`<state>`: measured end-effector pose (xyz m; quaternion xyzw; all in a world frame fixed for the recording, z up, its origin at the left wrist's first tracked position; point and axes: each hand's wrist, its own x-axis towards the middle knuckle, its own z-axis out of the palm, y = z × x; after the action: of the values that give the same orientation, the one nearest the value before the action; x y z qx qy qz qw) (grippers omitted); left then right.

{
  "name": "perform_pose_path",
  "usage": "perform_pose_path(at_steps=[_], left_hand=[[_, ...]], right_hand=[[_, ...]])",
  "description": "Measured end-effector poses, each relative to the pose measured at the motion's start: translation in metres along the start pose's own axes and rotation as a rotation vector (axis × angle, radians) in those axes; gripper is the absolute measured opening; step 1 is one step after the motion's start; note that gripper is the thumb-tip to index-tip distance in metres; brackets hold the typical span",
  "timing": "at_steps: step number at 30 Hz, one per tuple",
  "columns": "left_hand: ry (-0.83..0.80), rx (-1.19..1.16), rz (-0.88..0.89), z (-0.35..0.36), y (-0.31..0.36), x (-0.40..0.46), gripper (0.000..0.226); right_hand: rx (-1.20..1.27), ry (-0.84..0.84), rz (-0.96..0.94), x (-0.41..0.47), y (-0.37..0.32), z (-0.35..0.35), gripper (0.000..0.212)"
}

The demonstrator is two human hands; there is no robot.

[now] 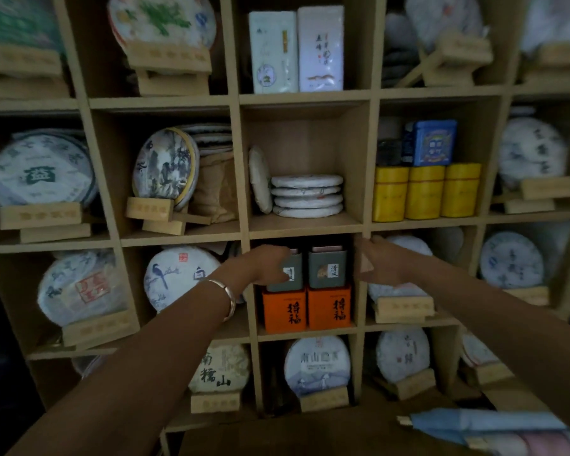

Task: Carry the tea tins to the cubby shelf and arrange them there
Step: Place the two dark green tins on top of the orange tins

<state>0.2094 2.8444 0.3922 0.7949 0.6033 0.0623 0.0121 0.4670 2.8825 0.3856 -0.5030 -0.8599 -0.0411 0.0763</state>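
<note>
Two grey tea tins stand side by side on two orange tins (329,308) in the middle cubby of the wooden cubby shelf (305,227). My left hand (268,263) rests against the left grey tin (290,271), with its fingers over the tin's front and left side. The right grey tin (327,267) stands free. My right hand (380,263) is open beside the cubby's right wall and touches no tin.
Round wrapped tea cakes on wooden stands fill most cubbies. A stack of tea cakes (306,195) lies in the cubby above. Yellow canisters (423,192) and a blue tin (434,142) sit to the upper right. Two tall white boxes (297,49) stand at top. Folded cloth (494,429) lies at lower right.
</note>
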Motion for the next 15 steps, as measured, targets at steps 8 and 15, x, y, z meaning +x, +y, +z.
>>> perform_pose_path(at_steps=[8,15], left_hand=[[-0.038,-0.052,0.378,0.009,0.126,0.028,0.045],[-0.141,-0.135,0.856,0.045,0.358,0.005,0.04]], right_hand=[[-0.109,-0.058,0.317,-0.17,0.049,-0.017,0.029],[-0.146,-0.08,0.955,-0.442,0.077,-0.056,0.039]])
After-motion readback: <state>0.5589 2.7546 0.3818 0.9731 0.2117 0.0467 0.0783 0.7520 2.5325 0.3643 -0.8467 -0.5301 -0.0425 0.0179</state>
